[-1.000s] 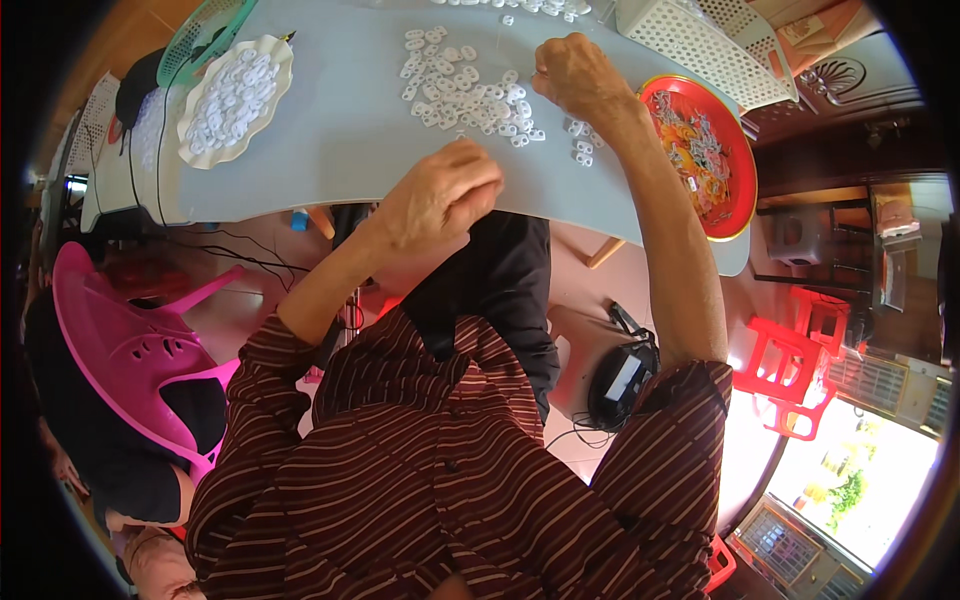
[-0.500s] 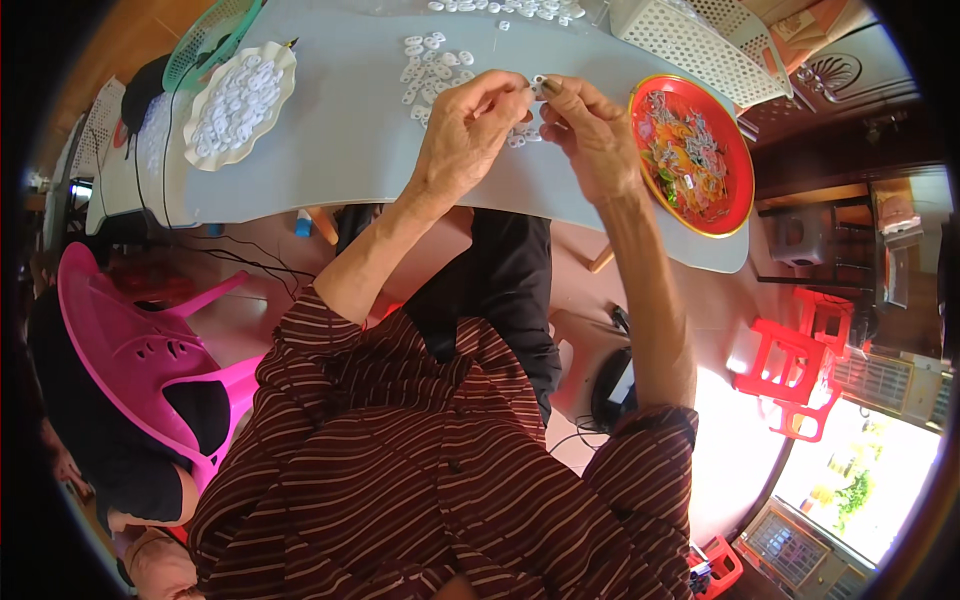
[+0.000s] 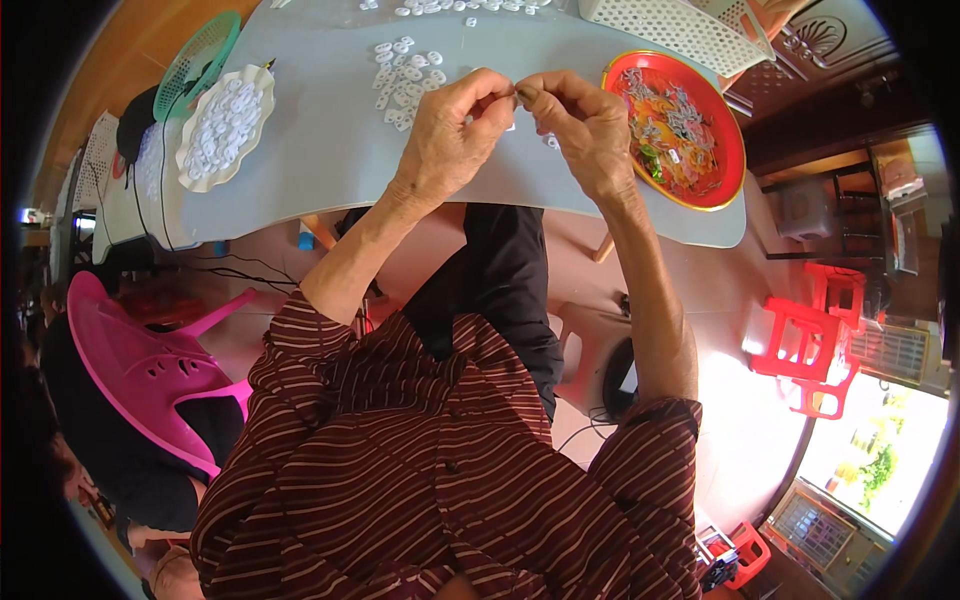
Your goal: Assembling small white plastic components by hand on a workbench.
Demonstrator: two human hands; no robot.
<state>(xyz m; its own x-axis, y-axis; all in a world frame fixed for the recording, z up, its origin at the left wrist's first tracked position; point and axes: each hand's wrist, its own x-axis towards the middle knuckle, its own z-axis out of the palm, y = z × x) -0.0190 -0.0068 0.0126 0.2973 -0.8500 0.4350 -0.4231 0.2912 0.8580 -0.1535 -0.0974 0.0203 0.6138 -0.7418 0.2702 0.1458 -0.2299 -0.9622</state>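
Observation:
My left hand (image 3: 452,128) and my right hand (image 3: 580,120) meet fingertip to fingertip above the pale grey table (image 3: 330,170). Both pinch one small white piece (image 3: 513,100) between thumbs and forefingers; it is mostly hidden by the fingers. Just behind my left hand lies a loose pile of several small white ring-shaped pieces (image 3: 402,72). A red round tray (image 3: 725,150) holding mixed orange, green and white bits sits right of my right hand.
A scalloped white plate (image 3: 222,125) full of white pieces stands at the table's left, with a green basket (image 3: 196,58) behind it. A white mesh basket (image 3: 665,22) is at the back right. A pink plastic chair (image 3: 150,365) is lower left, red stools (image 3: 815,340) at right.
A second ago my right hand reached to the pile and my left hand rested at the table edge. Since then both hands came together over the table and now pinch a small piece.

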